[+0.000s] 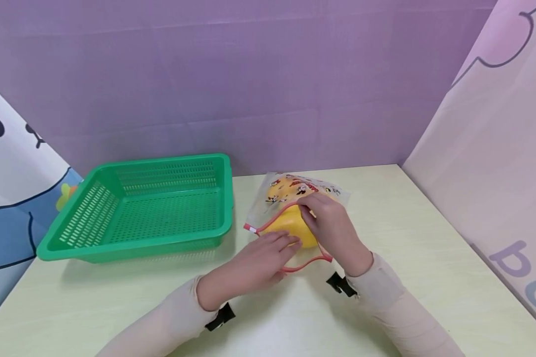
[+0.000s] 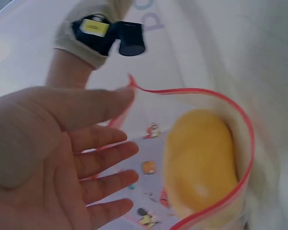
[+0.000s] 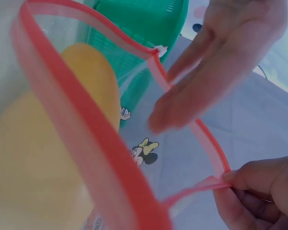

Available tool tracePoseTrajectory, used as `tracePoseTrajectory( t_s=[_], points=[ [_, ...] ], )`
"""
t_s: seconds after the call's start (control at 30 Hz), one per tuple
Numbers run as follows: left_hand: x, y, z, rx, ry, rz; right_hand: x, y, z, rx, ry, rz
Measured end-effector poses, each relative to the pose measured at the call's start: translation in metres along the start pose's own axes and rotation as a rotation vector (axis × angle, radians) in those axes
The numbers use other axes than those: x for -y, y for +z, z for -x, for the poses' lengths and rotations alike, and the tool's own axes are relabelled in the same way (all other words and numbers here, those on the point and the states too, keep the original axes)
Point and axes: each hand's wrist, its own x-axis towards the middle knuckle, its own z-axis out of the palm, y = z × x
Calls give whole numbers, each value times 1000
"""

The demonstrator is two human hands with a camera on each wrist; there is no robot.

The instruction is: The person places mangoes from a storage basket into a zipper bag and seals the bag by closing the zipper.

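A clear zip bag (image 1: 261, 208) with cartoon prints and a red zip rim lies on the table, mouth spread towards me. Inside it is a smooth, oblong yellow thing (image 2: 199, 163), like a mango; more yellow (image 1: 279, 188) shows through the film behind it, and I cannot tell whether that is a second piece. My right hand (image 1: 332, 225) pinches the far rim between thumb and fingers, seen closely in the right wrist view. Over the bag's mouth hovers my left hand (image 1: 261, 260), fingers (image 2: 110, 179) straight and spread, by the yellow thing.
Left of the bag stands a green plastic basket (image 1: 136, 248) with slotted walls; no contents show. A purple cloth backdrop (image 1: 268, 89) rises behind the pale table (image 1: 411, 238), and printed panels flank both sides.
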Motion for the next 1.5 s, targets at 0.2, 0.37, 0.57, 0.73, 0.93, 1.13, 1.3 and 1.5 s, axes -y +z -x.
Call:
tracePoseTrajectory(
  t_s=[0.2,0.37,0.57,0.73,0.93,1.13,1.3,1.5],
  points=[
    [5,-14,15,-65,44,183,-3,-4,-2,0,23,-5],
    [15,-19,23,-164,32,293,-7,-6,-2,-7,36,-1],
    [30,-20,26,-345,-35,272,-12,-7,-3,-33,34,-2],
    [42,-15,25,-360,-115,194,-14,-10,-4,-47,37,0],
    [53,-6,20,-365,-140,134,-14,-13,-4,-51,38,-13],
    [62,2,13,-405,-124,133,-16,-14,-5,-63,43,-13],
    [65,5,12,-401,-95,150,-16,-15,-5,-54,53,-11],
    [68,6,9,-435,-49,202,-17,-17,-6,-52,88,-9]
  ],
)
